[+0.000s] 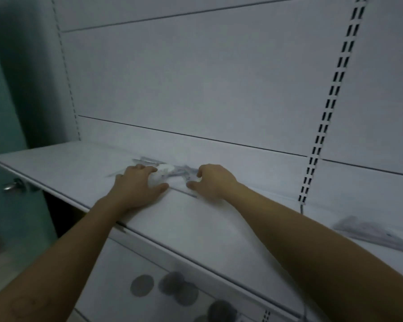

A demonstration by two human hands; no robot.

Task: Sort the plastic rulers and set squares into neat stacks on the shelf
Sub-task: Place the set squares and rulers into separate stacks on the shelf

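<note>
A small pile of clear plastic rulers and set squares point(172, 173) lies on the white shelf point(75, 166), near the back panel. My left hand point(137, 184) rests on the pile's left side, fingers spread over the pieces and thumb pointing right. My right hand point(213, 181) sits on the pile's right side, fingers curled down onto the plastic. The image is blurred, so single pieces are hard to tell apart. A second heap of clear rulers and set squares point(372, 232) lies further right on the shelf.
The white back panel point(196, 89) rises behind the shelf, with a slotted upright point(330, 108) on the right. Below the shelf edge a lower shelf holds several dark round discs point(170, 287). A green wall and a metal door handle point(13, 184) are at the left.
</note>
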